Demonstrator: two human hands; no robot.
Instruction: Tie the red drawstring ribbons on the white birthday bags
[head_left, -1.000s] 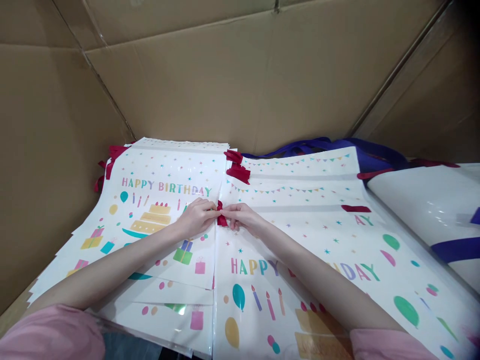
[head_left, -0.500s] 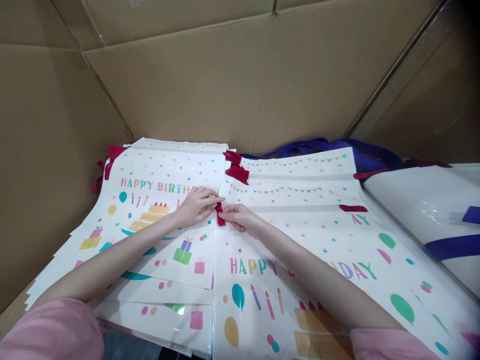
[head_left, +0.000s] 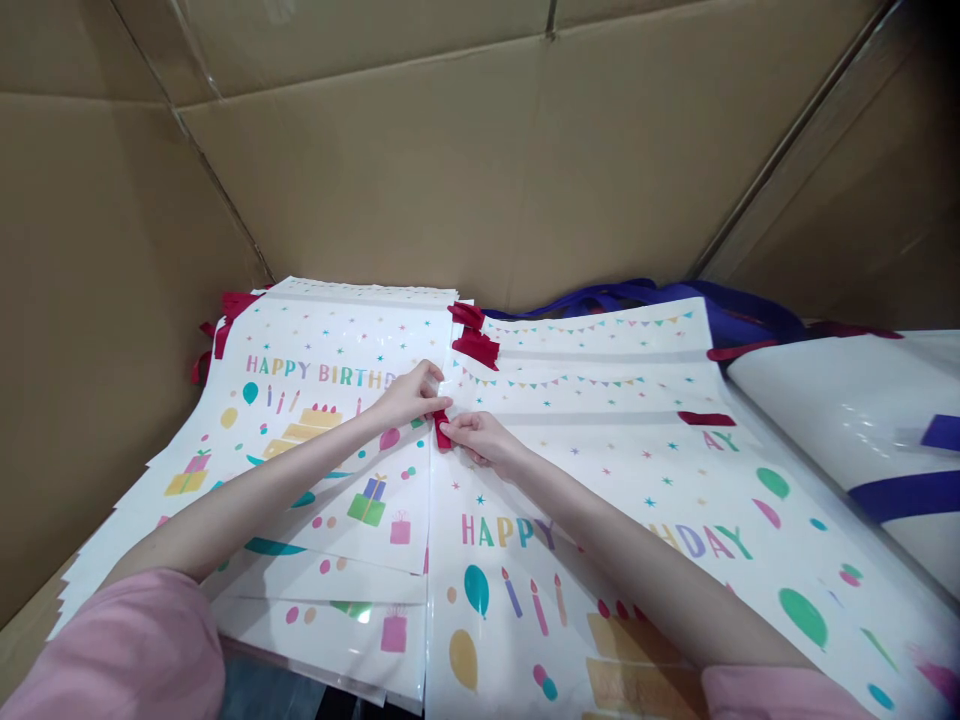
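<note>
A short red ribbon (head_left: 442, 432) lies at the left edge of the front right birthday-print bag (head_left: 525, 460), a flat white piece with bunting, stars and "HAPPY BIRTHDAY" lettering. My right hand (head_left: 484, 440) pinches the ribbon's lower end between thumb and fingers. Just above it, my left hand (head_left: 414, 392) is closed at the ribbon's upper end, with curled fingertips by the bag's edge. To the left, a fanned stack of matching prints (head_left: 337, 340) passes beneath my left forearm. More red ribbon pieces (head_left: 476, 347) stick out above my hands at the same edge.
Tall cardboard walls (head_left: 390, 180) enclose the back and sides. Blue straps (head_left: 720, 310) lie behind the right pile. A glossy white bag with a blue band (head_left: 900, 495) rests at the right. Another red ribbon (head_left: 706, 419) lies on the right pile.
My left hand has shifted slightly up, and its fingers have curled in from lying stretched over the ribbon. My right hand stays nearly in place on the ribbon.
</note>
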